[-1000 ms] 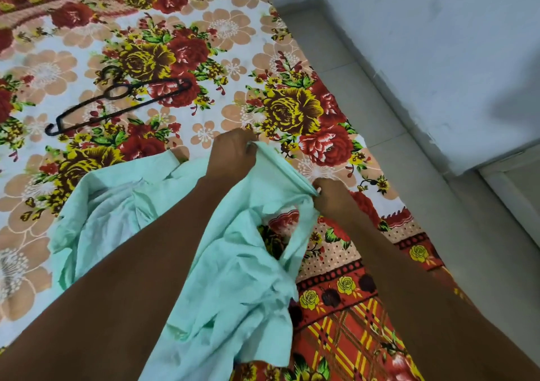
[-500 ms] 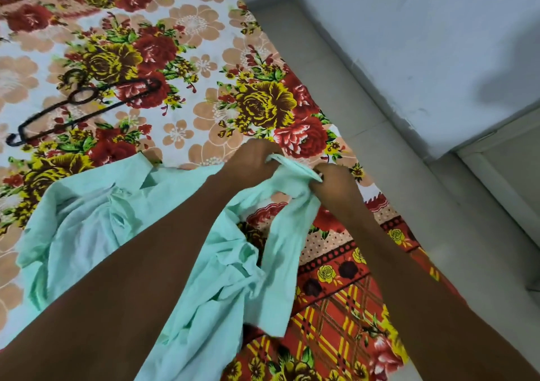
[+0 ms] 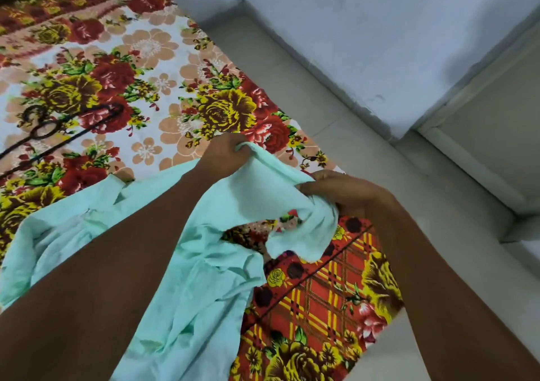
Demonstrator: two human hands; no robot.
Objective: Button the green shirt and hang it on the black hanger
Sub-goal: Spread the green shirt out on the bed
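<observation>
**Spreading the shirt's edge between both hands**

Holding the green shirt (image 3: 210, 263) lifted at one end, the left hand (image 3: 226, 154) has its fingers closed on a fold of cloth, and the right hand (image 3: 336, 189) is clenched on a bunched part just beside it. Half a second ago the two hands were almost touching; now they stand a little apart, with a band of fabric stretched between them. That reads as sorting out an edge before buttoning, though no button or buttonhole can be made out. The rest of the shirt lies crumpled on the floral bedsheet (image 3: 163, 68). The black hanger (image 3: 62, 131) lies on the sheet well apart, untouched, so hanging is some way off.
</observation>
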